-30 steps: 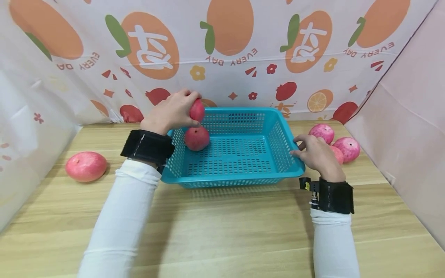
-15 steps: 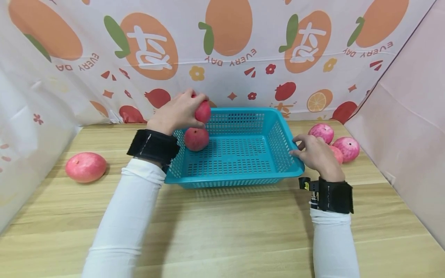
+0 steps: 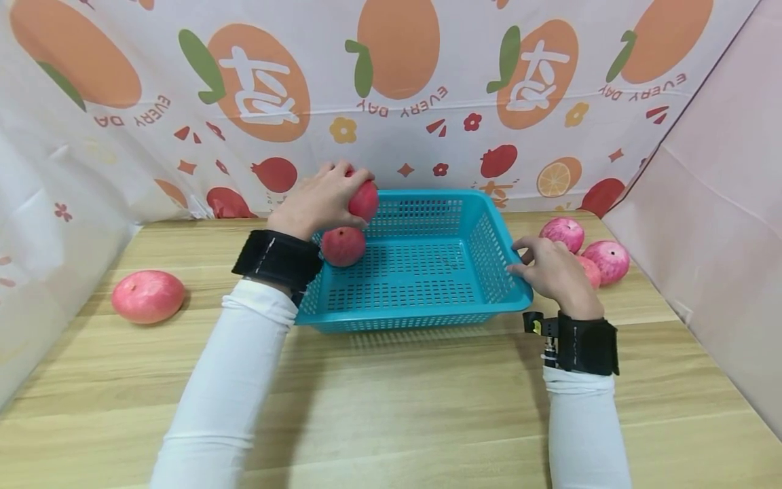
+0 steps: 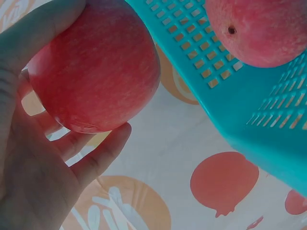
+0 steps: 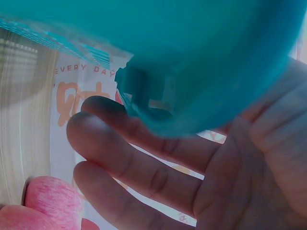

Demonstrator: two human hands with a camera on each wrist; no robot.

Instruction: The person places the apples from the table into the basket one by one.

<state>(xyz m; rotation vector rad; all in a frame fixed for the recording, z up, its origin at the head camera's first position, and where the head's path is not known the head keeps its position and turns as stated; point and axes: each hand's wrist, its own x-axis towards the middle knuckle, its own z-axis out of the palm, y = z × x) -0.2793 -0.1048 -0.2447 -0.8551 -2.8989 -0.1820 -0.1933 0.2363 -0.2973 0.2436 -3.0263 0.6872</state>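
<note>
My left hand (image 3: 320,200) holds a red apple (image 3: 364,200) above the left back part of a blue-green plastic basket (image 3: 397,317). In the left wrist view, thumb and fingers curve round this apple (image 4: 96,72), which is apart from the basket wall (image 4: 192,76). Another red apple (image 3: 343,246) sits inside the basket at its left end, just below the held one. My right hand (image 3: 552,272) grips the basket's right rim. From the right wrist, its fingers (image 5: 139,163) show below the rim (image 5: 192,110), while the thumb is mostly hidden.
A single pinkish-red fruit (image 3: 148,297) lies on the wooden table (image 3: 403,414) at left. Right of the basket, several fruits, including a streaked one (image 3: 607,261), cluster behind my right hand. A printed curtain (image 3: 403,149) hangs behind the basket.
My left hand has shifted a little to the right with the apple, further over the basket. My right hand stays at the rim, and the basket has hardly moved.
</note>
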